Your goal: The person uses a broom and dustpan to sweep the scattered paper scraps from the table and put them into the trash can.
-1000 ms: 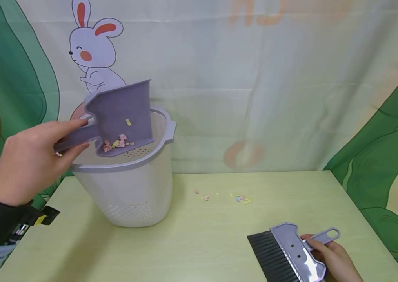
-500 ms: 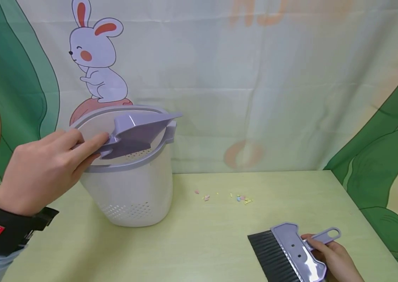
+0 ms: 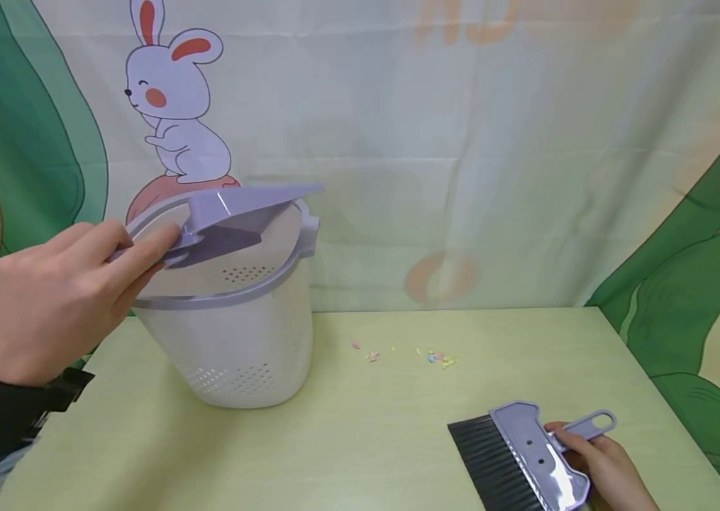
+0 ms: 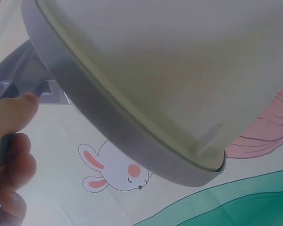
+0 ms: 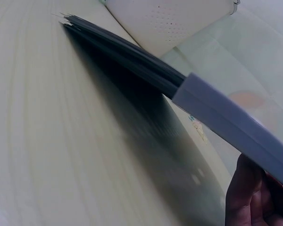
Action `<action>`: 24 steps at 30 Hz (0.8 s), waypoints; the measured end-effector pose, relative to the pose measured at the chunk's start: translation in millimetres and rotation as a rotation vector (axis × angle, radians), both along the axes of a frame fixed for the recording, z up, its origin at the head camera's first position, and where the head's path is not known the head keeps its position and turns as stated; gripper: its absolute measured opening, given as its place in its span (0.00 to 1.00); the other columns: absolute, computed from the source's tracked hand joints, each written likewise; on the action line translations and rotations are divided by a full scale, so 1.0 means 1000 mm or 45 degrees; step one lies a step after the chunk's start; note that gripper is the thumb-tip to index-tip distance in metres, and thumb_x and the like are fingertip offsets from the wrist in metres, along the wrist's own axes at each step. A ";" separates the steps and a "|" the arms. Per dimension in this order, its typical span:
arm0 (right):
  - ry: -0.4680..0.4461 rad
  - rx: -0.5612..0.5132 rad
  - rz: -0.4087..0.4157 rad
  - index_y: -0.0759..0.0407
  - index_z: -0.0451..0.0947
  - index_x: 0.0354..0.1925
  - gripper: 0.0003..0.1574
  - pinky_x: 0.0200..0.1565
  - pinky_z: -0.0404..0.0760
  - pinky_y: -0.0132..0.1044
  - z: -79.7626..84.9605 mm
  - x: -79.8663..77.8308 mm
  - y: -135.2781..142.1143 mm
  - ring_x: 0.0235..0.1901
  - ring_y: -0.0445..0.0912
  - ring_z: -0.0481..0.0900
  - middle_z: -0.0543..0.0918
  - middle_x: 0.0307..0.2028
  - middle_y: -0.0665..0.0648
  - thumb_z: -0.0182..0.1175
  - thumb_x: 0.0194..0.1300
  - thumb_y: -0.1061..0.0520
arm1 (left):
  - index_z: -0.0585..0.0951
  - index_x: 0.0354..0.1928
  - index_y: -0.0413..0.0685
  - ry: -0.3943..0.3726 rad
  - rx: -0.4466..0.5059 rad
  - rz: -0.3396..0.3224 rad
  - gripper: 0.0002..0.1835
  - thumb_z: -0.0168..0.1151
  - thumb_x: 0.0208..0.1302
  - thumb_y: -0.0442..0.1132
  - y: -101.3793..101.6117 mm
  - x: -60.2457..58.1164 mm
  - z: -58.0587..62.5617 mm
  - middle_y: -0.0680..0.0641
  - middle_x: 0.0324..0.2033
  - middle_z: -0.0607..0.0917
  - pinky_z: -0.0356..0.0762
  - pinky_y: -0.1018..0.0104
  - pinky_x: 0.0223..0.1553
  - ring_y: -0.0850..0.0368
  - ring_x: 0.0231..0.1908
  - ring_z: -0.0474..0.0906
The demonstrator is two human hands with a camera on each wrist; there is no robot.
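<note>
Fingers [image 3: 150, 250] of the left hand [image 3: 56, 298] are curling round the handle of a purple dustpan [image 3: 225, 214], bent in and gripping it at the left side of a white basket [image 3: 254, 341]. The dustpan itself is hanging tilted over the basket's mouth, its wide front edge pointing toward the basket's right side; whether it is touching the rim, I cannot tell. The fingers of the right hand [image 3: 608, 465] are bending in too, holding the handle of 1 purple brush [image 3: 535, 454], well to the right of the basket and nearer the camera. Its black bristles [image 3: 494, 461] are lying on the side toward the basket, and 2 small holes are showing in its body. Pink, yellow and blue scraps [image 3: 439, 357] are lying on the pale table [image 3: 347, 440] to the right of the basket. A black wristband [image 3: 15, 415] is circling the left wrist, in front of the basket's left side. Behind the basket a printed backdrop [image 3: 525, 177] is hanging, its rabbit [image 3: 171, 85] showing above the rim.
</note>
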State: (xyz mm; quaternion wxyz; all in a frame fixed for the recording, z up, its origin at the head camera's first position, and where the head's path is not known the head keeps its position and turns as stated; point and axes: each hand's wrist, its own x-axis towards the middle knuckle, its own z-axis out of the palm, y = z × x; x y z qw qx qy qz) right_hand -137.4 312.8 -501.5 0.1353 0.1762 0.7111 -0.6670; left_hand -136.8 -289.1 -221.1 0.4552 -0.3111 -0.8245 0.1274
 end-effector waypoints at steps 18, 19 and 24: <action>0.000 0.031 0.015 0.66 0.75 0.66 0.32 0.48 0.85 0.37 0.002 -0.002 -0.001 0.48 0.41 0.83 0.86 0.55 0.51 0.56 0.79 0.44 | 0.81 0.64 0.46 0.137 0.036 -0.132 0.21 0.43 0.84 0.44 0.005 0.019 0.002 0.38 0.25 0.75 0.64 0.52 0.14 0.44 0.20 0.68; 0.001 0.032 0.015 0.66 0.75 0.66 0.32 0.48 0.85 0.37 0.002 -0.002 -0.001 0.49 0.41 0.83 0.85 0.55 0.51 0.56 0.79 0.44 | 0.82 0.64 0.45 0.145 0.064 -0.139 0.22 0.44 0.84 0.47 0.005 0.020 0.003 0.37 0.25 0.76 0.65 0.51 0.15 0.43 0.20 0.68; 0.001 0.023 0.009 0.65 0.76 0.65 0.30 0.48 0.85 0.38 0.002 -0.001 0.000 0.48 0.41 0.84 0.86 0.53 0.50 0.56 0.79 0.44 | 0.87 0.55 0.41 0.179 0.317 -0.204 0.26 0.51 0.80 0.55 0.011 0.024 0.000 0.40 0.20 0.75 0.60 0.57 0.19 0.46 0.16 0.66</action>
